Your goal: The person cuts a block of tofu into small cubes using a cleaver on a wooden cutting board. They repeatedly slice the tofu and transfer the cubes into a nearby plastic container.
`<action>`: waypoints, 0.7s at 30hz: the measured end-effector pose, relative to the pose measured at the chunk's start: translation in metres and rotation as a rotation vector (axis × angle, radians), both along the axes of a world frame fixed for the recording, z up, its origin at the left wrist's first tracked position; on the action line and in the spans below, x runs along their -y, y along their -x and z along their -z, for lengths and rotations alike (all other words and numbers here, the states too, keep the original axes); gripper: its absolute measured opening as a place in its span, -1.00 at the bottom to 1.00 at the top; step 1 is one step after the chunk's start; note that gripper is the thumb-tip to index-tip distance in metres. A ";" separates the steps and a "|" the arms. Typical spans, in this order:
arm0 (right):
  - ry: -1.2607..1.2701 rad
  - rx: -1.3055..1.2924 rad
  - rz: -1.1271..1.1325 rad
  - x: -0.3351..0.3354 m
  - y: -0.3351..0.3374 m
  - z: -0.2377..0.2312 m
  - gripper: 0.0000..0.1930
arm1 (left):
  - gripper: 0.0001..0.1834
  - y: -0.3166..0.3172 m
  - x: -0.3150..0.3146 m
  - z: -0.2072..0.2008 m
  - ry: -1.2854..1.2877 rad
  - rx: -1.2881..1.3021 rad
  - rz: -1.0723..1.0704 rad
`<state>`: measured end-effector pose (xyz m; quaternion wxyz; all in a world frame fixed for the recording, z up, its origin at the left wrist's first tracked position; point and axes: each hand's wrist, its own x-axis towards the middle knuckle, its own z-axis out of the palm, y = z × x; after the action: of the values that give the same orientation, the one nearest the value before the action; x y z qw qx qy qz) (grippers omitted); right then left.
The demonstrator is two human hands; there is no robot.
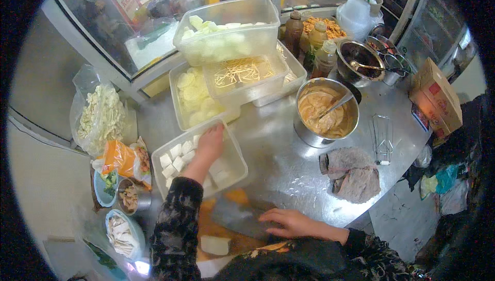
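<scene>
My left hand (209,146) reaches into a clear plastic tub (234,170) that holds white cubes (175,157). Its fingers point down at the tub's far end, and I cannot see whether they hold anything. My right hand (289,222) lies over the handle end of a broad cleaver (240,216). The cleaver rests flat on an orange-brown cutting board (216,227) at the near edge of the steel counter (278,162). A white block (215,245) sits on the board just in front of the blade.
Stacked clear tubs (227,33) of pale slices and shreds stand behind. A steel pot of brown sauce (327,113) with a spoon is at right, beside a grey cloth (353,172), a wire tool (382,139), bottles (317,41) and a cardboard box (438,95). Bags and small bowls (121,198) line the left.
</scene>
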<state>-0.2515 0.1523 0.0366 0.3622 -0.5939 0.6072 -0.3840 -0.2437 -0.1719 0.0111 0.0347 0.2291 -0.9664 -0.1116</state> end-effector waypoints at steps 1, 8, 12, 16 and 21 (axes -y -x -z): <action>-0.017 -0.007 -0.001 -0.001 0.001 0.001 -0.65 | -0.59 0.002 -0.001 -0.001 -0.005 0.066 -0.011; -0.103 0.003 0.040 -0.007 0.001 -0.001 -0.66 | -0.51 -0.012 -0.010 -0.031 -0.021 0.031 -0.045; 0.025 -0.062 0.112 -0.014 0.005 0.003 -0.64 | -0.58 -0.053 -0.008 -0.065 -0.087 -0.281 -0.003; -0.073 -0.205 0.136 -0.026 0.008 0.017 -0.61 | -0.67 -0.105 -0.037 -0.082 -0.204 -0.181 -0.130; -0.155 -0.363 0.086 -0.028 0.000 0.017 -0.55 | -0.50 -0.188 -0.118 -0.062 -0.166 -0.269 -0.173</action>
<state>-0.2511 0.1808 0.0197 0.2748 -0.5971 0.7151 -0.2379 -0.0559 -0.0537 0.0736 0.1543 0.2962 -0.9172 -0.2173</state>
